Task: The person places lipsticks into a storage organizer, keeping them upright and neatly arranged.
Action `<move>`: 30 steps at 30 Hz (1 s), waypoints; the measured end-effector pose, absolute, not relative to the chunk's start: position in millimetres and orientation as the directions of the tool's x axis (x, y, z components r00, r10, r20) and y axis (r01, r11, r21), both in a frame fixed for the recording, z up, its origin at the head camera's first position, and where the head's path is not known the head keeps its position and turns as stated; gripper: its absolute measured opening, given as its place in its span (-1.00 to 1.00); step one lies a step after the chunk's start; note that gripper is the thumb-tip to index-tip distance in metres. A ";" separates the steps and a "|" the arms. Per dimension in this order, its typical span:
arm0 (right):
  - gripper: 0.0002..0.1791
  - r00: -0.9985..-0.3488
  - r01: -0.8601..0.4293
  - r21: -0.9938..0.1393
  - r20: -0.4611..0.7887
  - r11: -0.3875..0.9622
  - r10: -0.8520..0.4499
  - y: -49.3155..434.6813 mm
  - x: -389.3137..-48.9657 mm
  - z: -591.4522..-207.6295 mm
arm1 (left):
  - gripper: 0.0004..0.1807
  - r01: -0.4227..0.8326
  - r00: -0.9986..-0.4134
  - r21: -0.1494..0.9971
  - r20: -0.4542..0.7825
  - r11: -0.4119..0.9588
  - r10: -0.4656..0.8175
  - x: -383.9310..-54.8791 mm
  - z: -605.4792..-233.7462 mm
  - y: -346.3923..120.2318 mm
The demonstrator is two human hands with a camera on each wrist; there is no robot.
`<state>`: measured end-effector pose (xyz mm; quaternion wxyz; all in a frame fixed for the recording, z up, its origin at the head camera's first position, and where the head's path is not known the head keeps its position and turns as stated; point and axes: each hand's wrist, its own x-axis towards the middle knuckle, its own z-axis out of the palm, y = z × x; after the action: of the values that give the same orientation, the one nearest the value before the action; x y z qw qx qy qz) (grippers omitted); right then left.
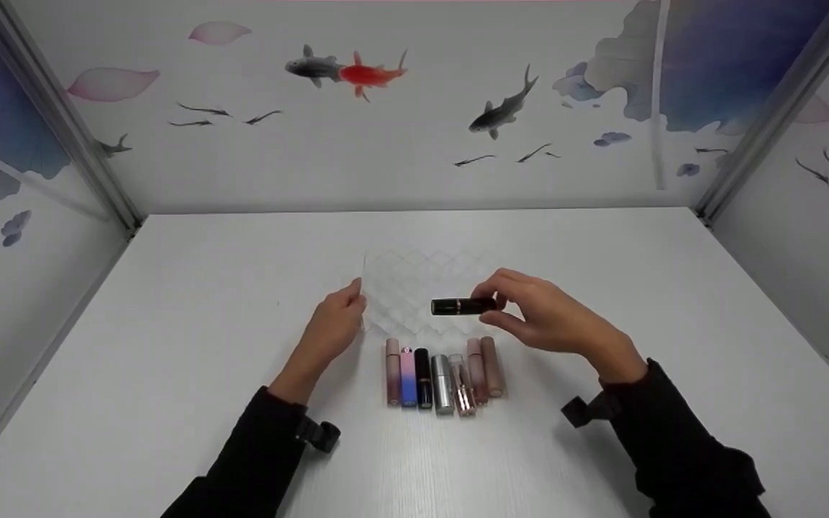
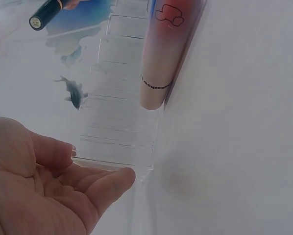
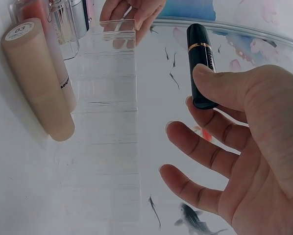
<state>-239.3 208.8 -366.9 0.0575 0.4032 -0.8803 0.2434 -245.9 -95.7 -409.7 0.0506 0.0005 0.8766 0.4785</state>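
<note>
In the head view my right hand (image 1: 547,313) pinches a black lipstick tube (image 1: 450,307) with a gold band, held level above a clear plastic organizer (image 1: 400,288). The right wrist view shows the lipstick (image 3: 200,46) between thumb and forefinger, the other fingers spread apart. At the organizer's left end, my left hand (image 1: 333,324) grips its edge between thumb and fingers; the left wrist view shows this hand (image 2: 53,181) close up at the clear wall. Ridged compartments (image 2: 112,117) run along the organizer.
On the near side of the organizer lies a row of several lip products, among them a pink-and-blue tube (image 1: 408,378), a black tube (image 1: 423,379), a silver tube (image 1: 442,385) and a beige tube (image 1: 492,367). A white table (image 1: 206,288) is enclosed by walls with printed fish.
</note>
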 end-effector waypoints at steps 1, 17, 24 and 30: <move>-0.79 -0.667 -0.739 -0.381 0.297 0.556 -0.683 208.7 -239.3 -366.9 | -0.45 -0.045 -0.995 0.836 -0.086 0.548 0.049 -245.5 -410.0 -95.5; -0.79 -0.658 -0.750 -0.355 0.318 0.558 -0.682 206.7 -238.0 -367.3 | -0.32 0.224 -0.974 0.777 0.195 0.588 0.114 -230.6 -387.8 -90.3; -0.78 -0.619 -0.786 -0.316 0.383 0.532 -0.686 203.3 -237.3 -364.4 | -0.33 0.505 -0.863 0.666 0.390 0.549 0.321 -212.3 -373.1 -74.9; -0.77 -0.621 -0.784 -0.314 0.380 0.536 -0.685 201.0 -235.6 -364.4 | -0.30 0.589 -0.808 0.592 0.425 0.549 0.408 -200.3 -373.4 -61.3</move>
<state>-235.6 201.0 -364.4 0.1060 0.4222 -0.8699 0.2321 -200.3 -61.3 -373.4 -0.1197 0.2860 0.8719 0.3790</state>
